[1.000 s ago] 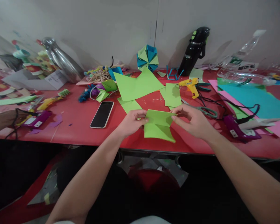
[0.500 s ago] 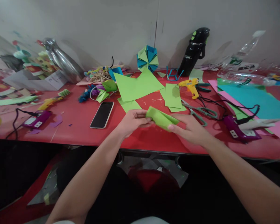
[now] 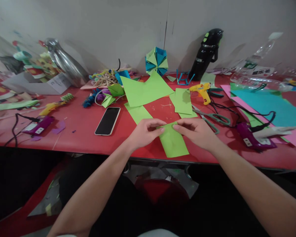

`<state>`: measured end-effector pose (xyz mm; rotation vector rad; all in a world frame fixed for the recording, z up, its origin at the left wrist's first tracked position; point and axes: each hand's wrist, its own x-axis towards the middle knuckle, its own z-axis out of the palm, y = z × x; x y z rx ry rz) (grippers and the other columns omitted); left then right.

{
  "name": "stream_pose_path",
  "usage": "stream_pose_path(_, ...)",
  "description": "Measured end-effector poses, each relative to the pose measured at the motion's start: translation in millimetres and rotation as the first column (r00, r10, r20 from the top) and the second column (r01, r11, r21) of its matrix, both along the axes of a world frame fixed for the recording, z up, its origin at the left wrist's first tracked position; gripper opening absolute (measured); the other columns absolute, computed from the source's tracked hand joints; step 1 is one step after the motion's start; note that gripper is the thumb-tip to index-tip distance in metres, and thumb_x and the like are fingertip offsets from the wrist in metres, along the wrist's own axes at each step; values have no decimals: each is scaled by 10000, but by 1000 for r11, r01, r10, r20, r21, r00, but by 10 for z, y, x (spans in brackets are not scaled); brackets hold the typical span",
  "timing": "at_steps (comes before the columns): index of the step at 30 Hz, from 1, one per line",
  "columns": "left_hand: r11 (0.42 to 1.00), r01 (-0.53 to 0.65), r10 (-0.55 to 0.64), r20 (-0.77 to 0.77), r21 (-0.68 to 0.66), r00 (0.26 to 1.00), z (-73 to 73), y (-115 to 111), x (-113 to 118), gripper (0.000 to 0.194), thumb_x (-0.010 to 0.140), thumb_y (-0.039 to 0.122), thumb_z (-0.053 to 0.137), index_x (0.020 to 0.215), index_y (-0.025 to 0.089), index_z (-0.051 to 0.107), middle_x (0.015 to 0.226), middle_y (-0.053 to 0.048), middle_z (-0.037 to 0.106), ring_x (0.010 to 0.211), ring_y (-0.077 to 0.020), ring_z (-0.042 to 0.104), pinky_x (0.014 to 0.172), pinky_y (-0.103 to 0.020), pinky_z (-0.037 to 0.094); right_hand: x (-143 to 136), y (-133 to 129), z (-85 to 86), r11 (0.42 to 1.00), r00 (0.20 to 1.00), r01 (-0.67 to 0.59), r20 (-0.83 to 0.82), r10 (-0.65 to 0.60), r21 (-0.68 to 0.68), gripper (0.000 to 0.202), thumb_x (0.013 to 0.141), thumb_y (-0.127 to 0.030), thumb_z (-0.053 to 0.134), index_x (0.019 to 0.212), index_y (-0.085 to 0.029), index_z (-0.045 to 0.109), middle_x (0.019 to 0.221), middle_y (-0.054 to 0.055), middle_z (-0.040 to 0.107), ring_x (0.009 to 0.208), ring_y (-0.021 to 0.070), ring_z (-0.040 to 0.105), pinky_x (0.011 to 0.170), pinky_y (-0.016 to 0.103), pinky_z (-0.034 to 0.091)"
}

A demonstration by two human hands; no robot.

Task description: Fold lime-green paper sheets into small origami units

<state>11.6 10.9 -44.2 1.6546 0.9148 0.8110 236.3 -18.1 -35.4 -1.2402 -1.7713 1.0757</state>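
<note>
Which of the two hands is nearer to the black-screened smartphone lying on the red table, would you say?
The left hand. It is just right of the black-screened smartphone; the right hand is farther right, beyond the held green paper.

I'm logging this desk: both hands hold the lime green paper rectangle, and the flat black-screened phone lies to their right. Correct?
The side is wrong: the head view shows the black-screened phone lies left of the left hand and right hand, which do hold the lime green paper rectangle.
</note>
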Motion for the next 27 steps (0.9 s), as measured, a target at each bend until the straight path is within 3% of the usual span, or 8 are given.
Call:
stream_pose_path(8, 993, -114, 116, 62, -29, 991, 16, -12, 40, 227, 824, 353, 757, 971, 185, 796, 965, -64, 791, 911, -208, 723, 820, -307, 572, -33, -12, -67, 992, 987, 98, -117, -107, -79, 270, 828, -465, 743, 784, -198, 730, 683, -14, 596, 620, 121, 492, 592, 274, 408)
stream_pose_path(11, 960, -191, 235, 221, -205, 947, -41, -33, 96, 299, 802, 391, 784, 1026, 195, 771, 955, -64, 787, 888, -205, 730, 786, -313, 590, -77, -8, -102, 978, 957, 177, -213, -198, -111, 258, 782, -451, 791, 804, -196, 761, 736, 11, 681, 660, 137, 574, 651, 288, 490)
stream_pose_path(14, 930, -169, 267, 283, -327, 921, -98, -54, 149, 320, 781, 422, 800, 974, 171, 755, 907, -71, 779, 847, -204, 730, 748, -309, 593, -118, -12, -154, 957, 907, 247, -311, -284, -153, 257, 773, -446, 801, 830, -196, 779, 780, 33, 730, 702, 160, 639, 695, 314, 553)
stream_pose_path(19, 954, -258, 284, 184, -155, 941, -98, -70, 176, 303, 799, 450, 769, 781, 153, 710, 768, -45, 724, 693, -163, 663, 612, -264, 525, -142, -21, -218, 946, 855, 302, -404, -325, -120, 207, 768, -407, 816, 818, -208, 792, 793, 30, 750, 741, 177, 680, 742, 336, 586)
stream_pose_path(23, 985, -154, 162, 113, -76, 980, -69, -101, 192, 334, 891, 444, 655, 709, 170, 594, 642, 3, 584, 611, -130, 576, 563, -250, 462, -153, -27, -239, 905, 829, 424, -390, -401, -30, 173, 777, -390, 811, 785, -219, 784, 728, 7, 722, 677, 163, 656, 696, 327, 581)
stream_pose_path(27, 961, -257, 263, -63, 100, 963, -56, -137, 207, 403, 937, 459, 577, 653, 194, 469, 568, 41, 411, 492, -102, 476, 458, -234, 335, -175, -43, -227, 876, 824, 479, -372, -428, 53, 177, 792, -394, 795, 779, -218, 779, 737, 9, 724, 690, 173, 663, 718, 345, 590)
